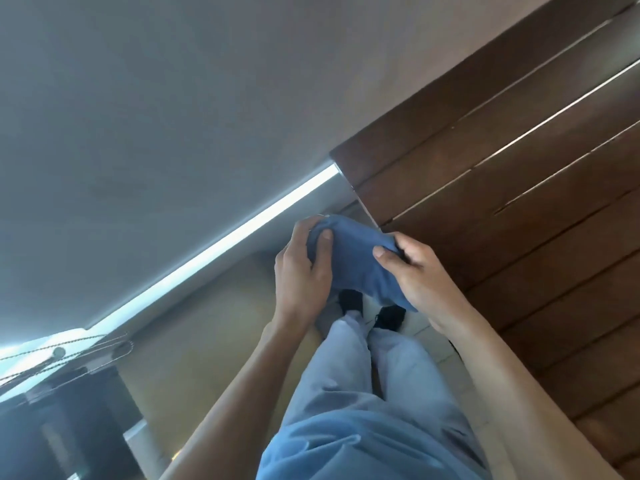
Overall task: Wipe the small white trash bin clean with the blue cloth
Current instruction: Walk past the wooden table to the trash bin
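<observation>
both hands clamp the bunched blue cloth [360, 261] in front of the person: left hand [301, 268] at its nine o'clock end, right hand [415, 271] at three o'clock, above black shoes [351, 301].

Dark wood panelling [519, 174] right, grey blind [156, 116] left, pale floor [436, 344].

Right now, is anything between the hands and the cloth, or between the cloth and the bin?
Nothing separates them: the left hand and right hand both grip the blue cloth directly. The bin is not in view, so the path to it cannot be judged.
</observation>
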Demonstrator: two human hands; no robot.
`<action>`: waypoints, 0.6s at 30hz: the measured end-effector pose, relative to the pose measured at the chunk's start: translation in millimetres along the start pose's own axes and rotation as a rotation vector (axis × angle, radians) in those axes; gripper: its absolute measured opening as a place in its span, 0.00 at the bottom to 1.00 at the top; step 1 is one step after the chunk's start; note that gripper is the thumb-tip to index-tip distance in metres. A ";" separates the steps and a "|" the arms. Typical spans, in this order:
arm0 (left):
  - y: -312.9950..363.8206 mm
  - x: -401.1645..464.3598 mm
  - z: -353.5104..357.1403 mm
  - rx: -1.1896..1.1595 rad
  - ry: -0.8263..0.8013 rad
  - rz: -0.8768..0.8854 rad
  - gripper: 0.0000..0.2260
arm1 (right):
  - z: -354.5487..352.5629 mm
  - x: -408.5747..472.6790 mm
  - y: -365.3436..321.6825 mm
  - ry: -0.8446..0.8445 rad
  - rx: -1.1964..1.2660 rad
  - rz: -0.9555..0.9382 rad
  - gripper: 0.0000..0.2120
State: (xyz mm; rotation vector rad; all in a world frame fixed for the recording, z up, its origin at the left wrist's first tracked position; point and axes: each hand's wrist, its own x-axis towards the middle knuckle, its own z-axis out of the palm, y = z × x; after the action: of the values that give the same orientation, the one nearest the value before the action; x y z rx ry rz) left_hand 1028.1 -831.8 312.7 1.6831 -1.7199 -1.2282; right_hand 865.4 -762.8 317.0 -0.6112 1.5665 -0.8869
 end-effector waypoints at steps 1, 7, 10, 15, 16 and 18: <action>-2.0 5.1 4.0 0.006 -0.010 -0.007 0.08 | -0.3 4.7 2.2 0.009 0.008 0.006 0.10; -21.8 22.5 31.8 0.050 -0.063 -0.001 0.08 | -2.1 24.4 26.9 0.085 0.045 0.016 0.09; -44.1 27.9 45.8 0.070 -0.068 0.022 0.07 | 4.0 33.6 49.1 0.109 0.063 0.011 0.08; -86.7 29.9 62.1 0.098 -0.084 0.032 0.07 | 24.4 47.8 92.9 0.154 0.078 0.015 0.10; -95.6 30.9 64.6 0.095 -0.085 0.038 0.07 | 28.2 50.2 101.6 0.164 0.093 0.021 0.09; -112.5 33.2 69.8 0.088 -0.075 0.054 0.07 | 36.0 56.2 117.8 0.166 0.122 0.023 0.09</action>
State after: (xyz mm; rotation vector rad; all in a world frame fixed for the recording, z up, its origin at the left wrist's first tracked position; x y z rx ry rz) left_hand 1029.2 -828.4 176.2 1.6474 -1.8769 -1.2211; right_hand 900.7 -746.9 187.3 -0.4408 1.6503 -1.0290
